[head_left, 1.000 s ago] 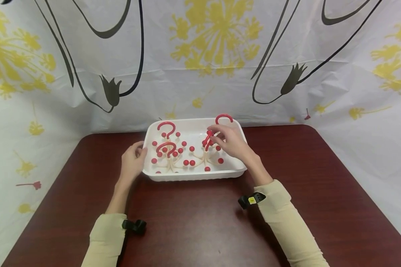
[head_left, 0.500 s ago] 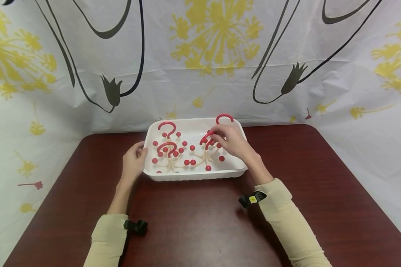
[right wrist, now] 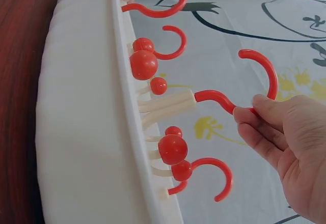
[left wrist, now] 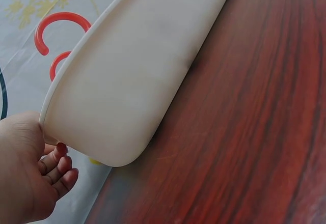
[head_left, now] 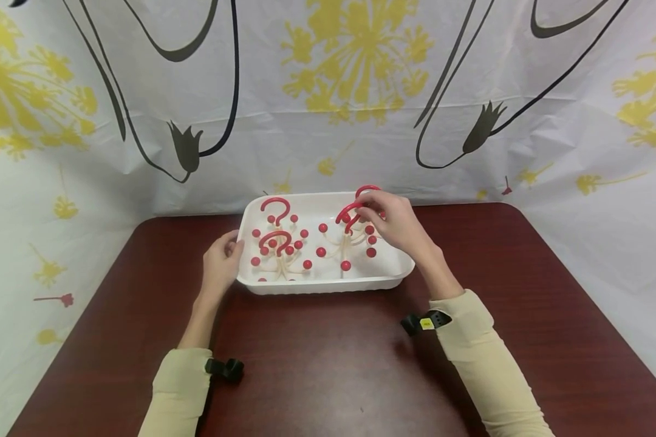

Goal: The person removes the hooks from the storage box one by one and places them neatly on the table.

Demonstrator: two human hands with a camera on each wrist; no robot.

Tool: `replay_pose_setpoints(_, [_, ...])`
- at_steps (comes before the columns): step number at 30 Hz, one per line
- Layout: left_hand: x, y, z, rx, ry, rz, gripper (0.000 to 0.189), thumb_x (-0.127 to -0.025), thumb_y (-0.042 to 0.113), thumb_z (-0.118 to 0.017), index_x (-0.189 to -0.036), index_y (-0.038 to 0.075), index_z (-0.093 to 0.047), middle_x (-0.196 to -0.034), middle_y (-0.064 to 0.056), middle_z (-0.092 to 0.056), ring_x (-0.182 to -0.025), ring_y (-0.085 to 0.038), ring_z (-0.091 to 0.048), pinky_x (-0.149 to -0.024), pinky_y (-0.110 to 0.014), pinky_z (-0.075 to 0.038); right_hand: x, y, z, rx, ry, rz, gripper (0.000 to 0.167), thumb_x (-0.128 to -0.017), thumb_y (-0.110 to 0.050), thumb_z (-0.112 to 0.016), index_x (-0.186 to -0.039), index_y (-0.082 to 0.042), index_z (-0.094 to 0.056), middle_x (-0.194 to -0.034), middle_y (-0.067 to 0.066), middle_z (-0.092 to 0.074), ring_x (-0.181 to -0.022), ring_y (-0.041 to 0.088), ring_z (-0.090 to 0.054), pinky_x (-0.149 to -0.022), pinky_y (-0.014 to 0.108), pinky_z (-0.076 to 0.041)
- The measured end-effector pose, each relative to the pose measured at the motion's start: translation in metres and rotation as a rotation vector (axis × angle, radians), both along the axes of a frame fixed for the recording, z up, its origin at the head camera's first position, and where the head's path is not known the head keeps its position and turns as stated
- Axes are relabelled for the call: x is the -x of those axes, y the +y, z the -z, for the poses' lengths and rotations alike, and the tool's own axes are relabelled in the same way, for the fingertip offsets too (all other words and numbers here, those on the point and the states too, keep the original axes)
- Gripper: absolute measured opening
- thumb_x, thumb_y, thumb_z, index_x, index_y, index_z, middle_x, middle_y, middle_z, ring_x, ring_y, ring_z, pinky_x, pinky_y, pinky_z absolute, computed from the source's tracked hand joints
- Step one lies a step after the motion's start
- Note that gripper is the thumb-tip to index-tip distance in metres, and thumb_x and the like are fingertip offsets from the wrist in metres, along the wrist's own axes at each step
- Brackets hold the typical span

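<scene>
My right hand [head_left: 396,224] pinches the red hooked handle [right wrist: 272,76] of a head massager, between thumb and fingers. Its pale prongs spread downward inside the white tray [head_left: 328,285], with red balls [head_left: 346,266] at their ends. Against the tray's left end, my left hand [head_left: 221,264] grips the rim, fingertips curling under it in the left wrist view. Two more massagers stand in the left half, one red hook [head_left: 276,203] behind the other hook [head_left: 275,235]. Another red hook [head_left: 367,187] shows at the back right, its lower part hidden behind my right hand.
The tray sits near the back of a dark red-brown wooden table [head_left: 317,364]. A white cloth [head_left: 317,152] with yellow and grey flower prints hangs right behind the table's back edge.
My right hand has shifted right and slightly upward with the massager, whose prongs and balls have moved away from the left massagers. My left hand keeps its grip on the tray.
</scene>
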State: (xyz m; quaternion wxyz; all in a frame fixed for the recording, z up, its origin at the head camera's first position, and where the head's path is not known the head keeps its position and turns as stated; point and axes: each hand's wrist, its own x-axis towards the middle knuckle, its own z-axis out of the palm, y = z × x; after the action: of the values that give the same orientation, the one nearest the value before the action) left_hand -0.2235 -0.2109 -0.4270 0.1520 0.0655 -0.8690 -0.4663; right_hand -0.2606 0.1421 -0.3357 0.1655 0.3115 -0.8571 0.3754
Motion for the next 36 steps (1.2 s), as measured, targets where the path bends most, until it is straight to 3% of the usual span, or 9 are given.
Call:
replay_pose_setpoints(10, [0.000,0.000,-0.001,0.012,0.014,-0.005,0.042,-0.105,0.019,-0.055,-0.141,-0.001,-0.056,-0.102,-0.019,-0.060,-0.092,-0.029,-0.054,-0.078,-0.036,-0.044,-0.004,0.023,-0.008,0.035,0.106,0.036,0.016,-0.092,-0.002,-0.072,-0.108,0.000,-0.072,-0.094,0.008,-0.073,-0.080,0.019,-0.072,-0.069,0.021,-0.051])
replay_pose_setpoints(20, [0.000,0.002,0.000,0.033,0.022,-0.008,0.042,-0.105,0.019,-0.054,-0.141,-0.002,-0.056,-0.101,-0.019,-0.059,-0.091,-0.029,-0.054,-0.076,-0.034,-0.044,-0.004,0.054,-0.011,0.043,0.131,0.097,0.017,-0.091,-0.002,-0.073,-0.108,-0.001,-0.073,-0.094,0.009,-0.074,-0.076,0.021,-0.071,-0.072,0.010,-0.047])
replay_pose_setpoints(29, [-0.002,0.003,0.000,0.055,0.021,-0.016,0.041,-0.105,0.018,-0.055,-0.140,-0.002,-0.057,-0.099,-0.017,-0.058,-0.088,-0.027,-0.054,-0.073,-0.033,-0.045,0.000,0.079,-0.013,0.032,0.141,0.163,0.016,-0.092,-0.002,-0.072,-0.108,0.000,-0.072,-0.093,0.012,-0.074,-0.073,0.025,-0.072,-0.064,0.008,-0.045])
replay_pose_setpoints(32, [-0.002,0.002,0.000,0.050,0.026,-0.014,0.041,-0.105,0.018,-0.055,-0.140,-0.002,-0.057,-0.099,-0.017,-0.058,-0.089,-0.027,-0.054,-0.074,-0.034,-0.045,0.003,0.089,-0.013,0.023,0.154,0.204,0.016,-0.092,-0.001,-0.071,-0.108,0.000,-0.072,-0.091,0.012,-0.074,-0.072,0.020,-0.071,-0.062,0.009,-0.044])
replay_pose_setpoints(36, [-0.001,0.001,0.001,0.037,0.027,-0.007,0.041,-0.105,0.019,-0.055,-0.140,-0.001,-0.056,-0.101,-0.017,-0.059,-0.090,-0.027,-0.055,-0.076,-0.035,-0.045,0.007,0.102,-0.012,0.035,0.159,0.248,0.015,-0.093,0.001,-0.070,-0.108,0.002,-0.072,-0.089,0.013,-0.074,-0.071,-0.001,-0.066,-0.063,0.007,-0.043])
